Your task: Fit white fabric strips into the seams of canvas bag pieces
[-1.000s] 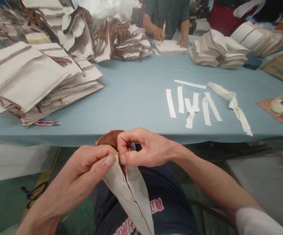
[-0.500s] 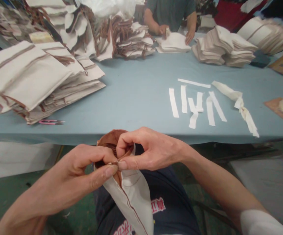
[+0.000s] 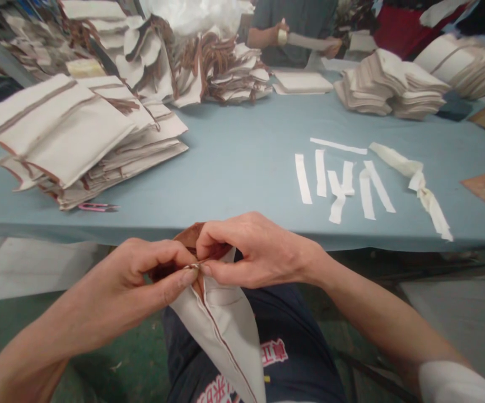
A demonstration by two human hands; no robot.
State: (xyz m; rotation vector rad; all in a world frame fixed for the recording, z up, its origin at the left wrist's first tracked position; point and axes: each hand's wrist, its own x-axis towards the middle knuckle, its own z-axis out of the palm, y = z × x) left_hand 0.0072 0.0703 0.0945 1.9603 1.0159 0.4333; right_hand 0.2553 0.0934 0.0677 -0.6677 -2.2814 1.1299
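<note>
A white fabric piece with brown edging [image 3: 229, 319] hangs over my lap, in front of the table's near edge. My left hand [image 3: 154, 280] pinches its upper edge between thumb and index finger. Close beside it, thumb tip nearly touching the left thumb, my right hand [image 3: 246, 252] pinches the same edge. Brown lining shows behind the fingers. What exactly lies between the fingertips is too small to make out.
On the blue table [image 3: 234, 168] are stacked white pieces [image 3: 66, 129], pink snips [image 3: 98, 207], white strips [image 3: 303, 179] and a twisted cream strip [image 3: 397, 159]. Folded stacks [image 3: 389, 84] lie farther back. Across the table a person [image 3: 297, 33] holds a white piece.
The view has shifted slightly, and both my hands still pinch the edge. The person across the table has lifted a piece off the white pile and holds it stretched between both hands.
</note>
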